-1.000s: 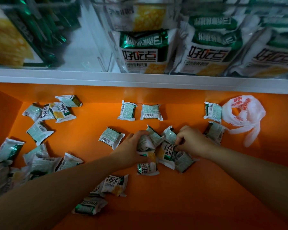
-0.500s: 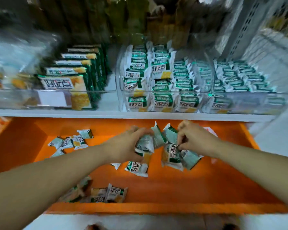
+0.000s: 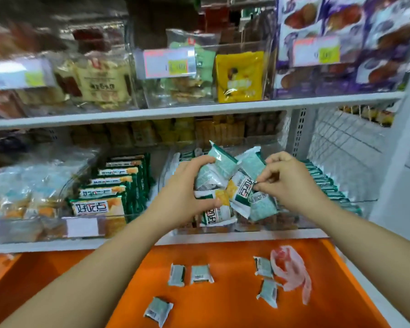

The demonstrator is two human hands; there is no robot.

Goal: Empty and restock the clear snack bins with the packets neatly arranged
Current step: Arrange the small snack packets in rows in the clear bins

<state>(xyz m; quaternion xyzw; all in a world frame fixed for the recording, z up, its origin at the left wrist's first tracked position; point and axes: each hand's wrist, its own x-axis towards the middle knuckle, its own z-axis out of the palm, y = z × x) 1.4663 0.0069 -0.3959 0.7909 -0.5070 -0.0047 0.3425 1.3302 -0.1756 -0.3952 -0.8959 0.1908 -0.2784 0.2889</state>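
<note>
Below the hands: five loose packets [image 3: 200, 274] lie apart on an orange tray [image 3: 223, 308], with a crumpled plastic bag [image 3: 291, 268] down to the right.
Left hand [image 3: 187, 195]: fingers curled, gripping a bunch of packets [image 3: 225, 185].
Right hand [image 3: 287, 178]: pinching the same bunch's right edge.
Just behind the hands: a clear bin [image 3: 313, 216] with rows of green packets.
Left of the hands: green boxes [image 3: 114, 185] standing in a row.

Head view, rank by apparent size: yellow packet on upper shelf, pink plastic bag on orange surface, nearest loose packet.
1. yellow packet
2. pink plastic bag, crumpled, so a close second
3. nearest loose packet, clearly smallest
</note>
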